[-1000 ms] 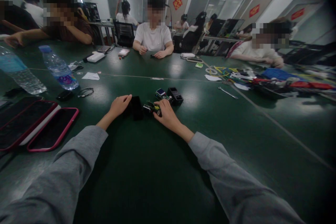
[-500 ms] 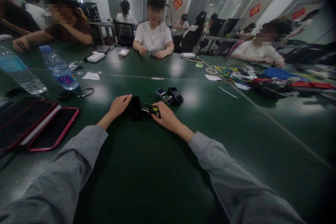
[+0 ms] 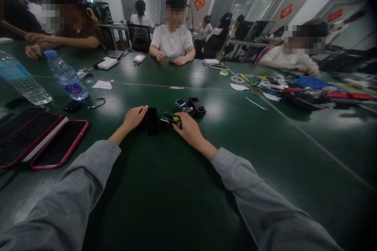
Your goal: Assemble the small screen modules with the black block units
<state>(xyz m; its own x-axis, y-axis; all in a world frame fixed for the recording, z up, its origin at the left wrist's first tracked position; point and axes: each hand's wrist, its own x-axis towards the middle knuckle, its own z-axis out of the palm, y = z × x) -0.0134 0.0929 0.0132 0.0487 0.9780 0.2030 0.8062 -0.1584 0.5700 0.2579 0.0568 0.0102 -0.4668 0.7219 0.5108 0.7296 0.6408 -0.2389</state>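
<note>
My left hand grips the left edge of a black open box, its thumb and fingers closed at the upper corner. Just to the right, my right hand pinches the right end of a small circuit board with green and yellow parts. A narrow gap separates this board from the box. Beyond my right fingers lie another circuit board with a small screen and a black housing with cutouts. My right palm hides part of the held board.
Two water bottles and phones in red cases are at the left. A wrench lies right of the boards, near a heap of cables and tools. A person in white sits across the green table.
My right hand has shifted slightly right with the circuit board, widening the gap to the black box. My left hand and the box stay put. The person at the left lowered an arm.
</note>
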